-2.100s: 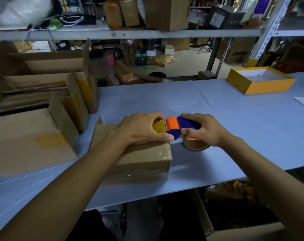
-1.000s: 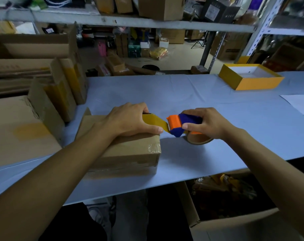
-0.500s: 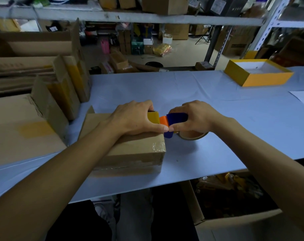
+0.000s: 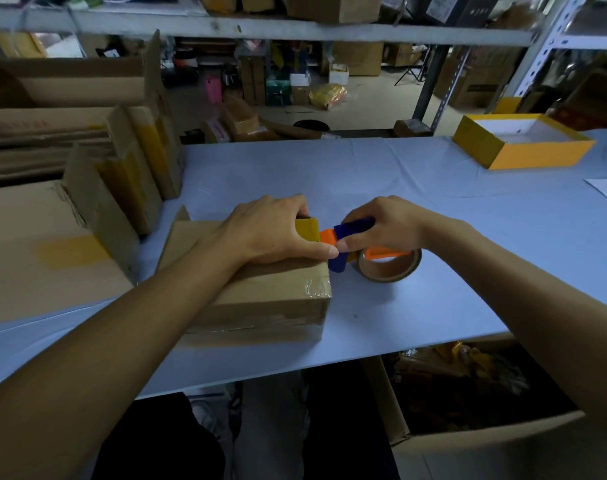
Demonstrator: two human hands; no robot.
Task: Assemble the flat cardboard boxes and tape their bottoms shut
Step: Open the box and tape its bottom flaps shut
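- Looking down from the head view, the person's left hand [image 4: 271, 233] lies spread on the top of the assembled cardboard box [image 4: 260, 289], fingers fairly flat, pressing it and the yellow tape end at its right edge onto the blue table [image 4: 433, 202].
- The right hand [image 4: 381, 228] grips the tape dispenser [image 4: 343, 244], fingers curled round its blue and orange body, with the brown tape roll [image 4: 390, 268] hanging just beside the box's right end.
- A second ago a short stretch of tape was drawn out, with the dispenser apart from the box; now the dispenser has come back against the box edge, touching the left thumb. That likely means the strip is being cut or pressed off, so this seam looks nearly finished.
- Clear tape shows wrinkled at the box's near right corner.
- Finished boxes [image 4: 129, 168] stand at the left of the table, yellow tape on their faces; their insides cannot be seen.
- A yellow tray [image 4: 537, 157] sits far right, well apart, showing only a white inside.
- A large open carton [image 4: 485, 434] under the table holds dim, crumpled packaging, too dark to name.
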